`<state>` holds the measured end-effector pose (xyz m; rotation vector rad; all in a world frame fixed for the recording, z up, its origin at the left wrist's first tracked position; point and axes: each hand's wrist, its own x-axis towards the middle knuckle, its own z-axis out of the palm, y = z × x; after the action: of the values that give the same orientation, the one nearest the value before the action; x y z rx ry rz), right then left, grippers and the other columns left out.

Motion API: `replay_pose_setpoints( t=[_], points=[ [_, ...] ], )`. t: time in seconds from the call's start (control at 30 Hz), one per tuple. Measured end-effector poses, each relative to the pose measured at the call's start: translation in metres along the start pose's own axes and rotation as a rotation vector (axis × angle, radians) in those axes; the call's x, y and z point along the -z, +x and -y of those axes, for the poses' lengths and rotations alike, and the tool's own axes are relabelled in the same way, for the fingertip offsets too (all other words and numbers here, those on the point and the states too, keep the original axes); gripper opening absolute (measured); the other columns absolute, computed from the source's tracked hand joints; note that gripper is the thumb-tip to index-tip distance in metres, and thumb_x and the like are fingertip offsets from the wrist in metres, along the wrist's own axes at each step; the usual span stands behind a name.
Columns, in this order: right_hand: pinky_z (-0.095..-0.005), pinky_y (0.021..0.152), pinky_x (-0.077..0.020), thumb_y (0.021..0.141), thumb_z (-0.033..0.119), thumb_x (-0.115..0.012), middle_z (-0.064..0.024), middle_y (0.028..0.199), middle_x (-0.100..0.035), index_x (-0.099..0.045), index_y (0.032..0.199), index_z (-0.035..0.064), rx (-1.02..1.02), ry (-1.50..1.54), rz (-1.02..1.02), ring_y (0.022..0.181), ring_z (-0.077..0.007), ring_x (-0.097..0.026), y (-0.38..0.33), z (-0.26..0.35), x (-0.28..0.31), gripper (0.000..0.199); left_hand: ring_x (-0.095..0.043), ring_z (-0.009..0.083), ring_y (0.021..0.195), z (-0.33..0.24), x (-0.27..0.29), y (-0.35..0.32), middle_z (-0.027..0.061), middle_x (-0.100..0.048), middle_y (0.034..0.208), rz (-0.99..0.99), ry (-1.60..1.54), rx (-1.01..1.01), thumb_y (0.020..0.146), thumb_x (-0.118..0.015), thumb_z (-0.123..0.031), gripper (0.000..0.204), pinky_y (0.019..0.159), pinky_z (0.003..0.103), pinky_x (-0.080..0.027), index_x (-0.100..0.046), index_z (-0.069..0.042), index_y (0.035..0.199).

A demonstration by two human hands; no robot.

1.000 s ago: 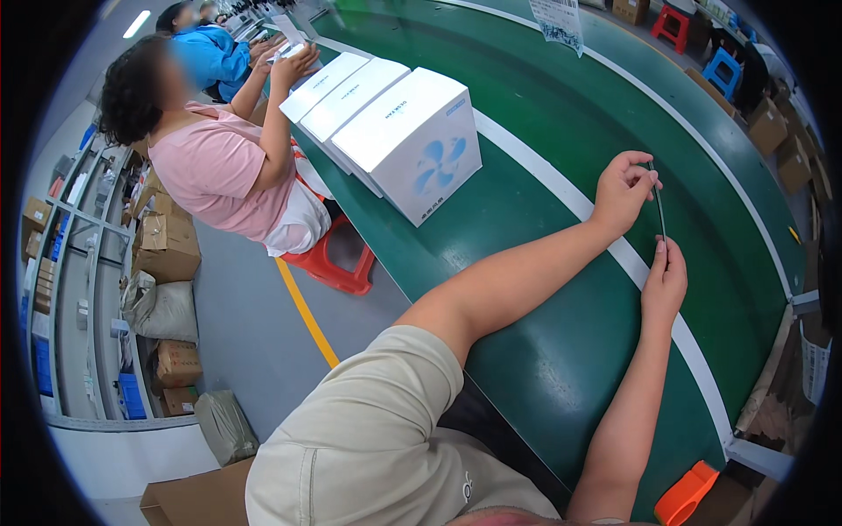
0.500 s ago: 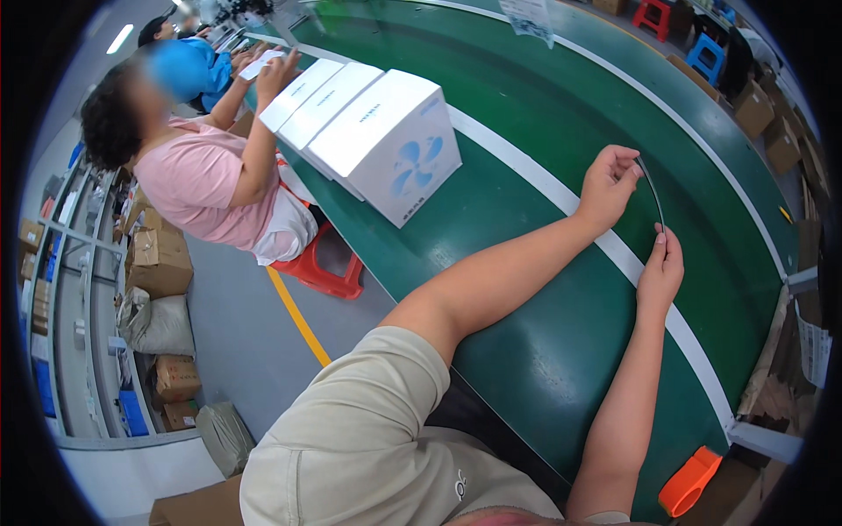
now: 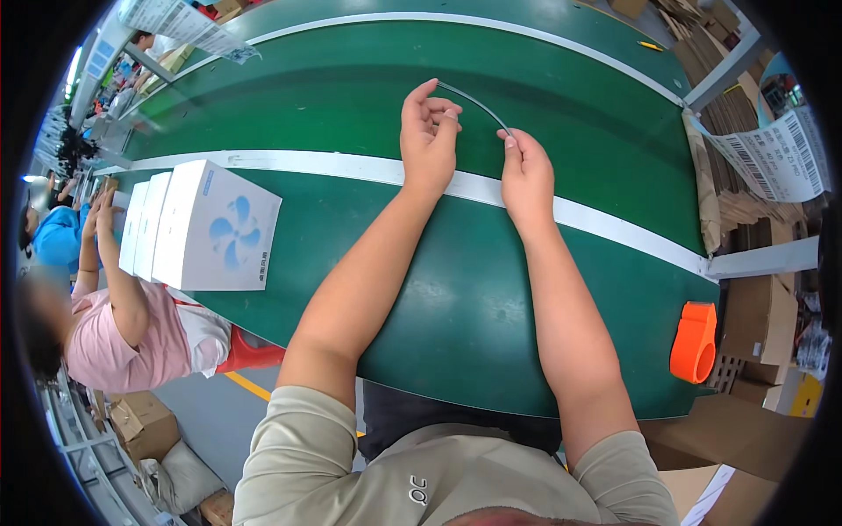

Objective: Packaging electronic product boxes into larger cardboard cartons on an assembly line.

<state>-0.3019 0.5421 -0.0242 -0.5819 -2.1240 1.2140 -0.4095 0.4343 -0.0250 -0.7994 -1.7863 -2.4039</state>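
Both hands pinch a thin dark strip (image 3: 478,105), possibly a cable tie, bowed above the green conveyor belt (image 3: 351,114): left hand (image 3: 428,140) on its far end, right hand (image 3: 524,175) nearer; strip not looped yet, seemingly early work

White fan boxes (image 3: 206,228) sit near the green conveyor belt's (image 3: 333,96) left edge; an orange tape dispenser (image 3: 695,342) hangs off its right corner.
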Motion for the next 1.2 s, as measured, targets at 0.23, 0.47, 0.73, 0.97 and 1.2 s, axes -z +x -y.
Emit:
replay_pose_setpoints(
  t=[0.23, 0.47, 0.73, 0.97, 1.2],
  points=[
    [-0.0407, 0.093, -0.052, 0.107, 0.019, -0.049, -0.0184, 0.114, -0.071, -0.069, 0.118, 0.001, -0.018, 0.033, 0.003, 0.107, -0.0347, -0.067, -0.001, 0.004, 0.0, 0.029, -0.06, 0.0092, 0.083, -0.005, 0.001, -0.002, 0.0075, -0.066, 0.11, 0.025, 0.062, 0.01, 0.1, -0.057, -0.003, 0.049, 0.068, 0.022, -0.046, -0.04, -0.001, 0.146],
    [-0.0404, 0.093, -0.0519, 0.107, 0.019, -0.049, -0.0183, 0.115, -0.071, -0.069, 0.117, 0.0002, -0.031, 0.063, 0.0, 0.107, -0.0344, -0.067, 0.0, 0.002, -0.002, 0.029, -0.059, 0.0097, 0.085, -0.004, -0.002, -0.006, 0.0083, -0.064, 0.11, 0.052, 0.112, -0.011, 0.099, -0.055, 0.001, 0.053, 0.072, 0.023, -0.049, -0.037, 0.0, 0.149],
    [-0.0395, 0.091, -0.0521, 0.107, 0.019, -0.05, -0.0181, 0.114, -0.071, -0.069, 0.117, 0.0006, -0.038, 0.063, -0.001, 0.103, -0.0331, -0.068, 0.0, 0.001, -0.002, 0.029, -0.059, 0.011, 0.086, -0.004, -0.002, -0.007, 0.0108, -0.064, 0.115, 0.106, 0.178, -0.034, 0.098, -0.056, 0.002, 0.066, 0.076, 0.025, -0.052, -0.028, -0.001, 0.157],
    [-0.0389, 0.086, -0.0527, 0.105, 0.019, -0.052, -0.0165, 0.108, -0.071, -0.071, 0.113, 0.0035, -0.032, 0.058, 0.026, 0.097, -0.0312, -0.068, 0.001, 0.0, -0.004, 0.025, -0.059, 0.0105, 0.086, -0.008, -0.008, -0.01, 0.0139, -0.06, 0.128, 0.095, 0.213, -0.124, 0.095, -0.063, -0.002, 0.079, 0.069, 0.025, -0.049, -0.021, -0.001, 0.162],
    [-0.037, 0.078, -0.0512, 0.103, 0.019, -0.055, -0.0125, 0.098, -0.069, -0.072, 0.108, 0.0046, 0.038, 0.043, 0.124, 0.086, -0.0279, -0.066, -0.004, 0.007, -0.002, 0.023, -0.062, 0.011, 0.089, -0.004, 0.006, 0.009, 0.0159, -0.066, 0.127, -0.051, 0.037, -0.014, 0.1, -0.065, -0.009, 0.06, 0.079, 0.025, -0.052, -0.036, 0.003, 0.151]
  ],
)
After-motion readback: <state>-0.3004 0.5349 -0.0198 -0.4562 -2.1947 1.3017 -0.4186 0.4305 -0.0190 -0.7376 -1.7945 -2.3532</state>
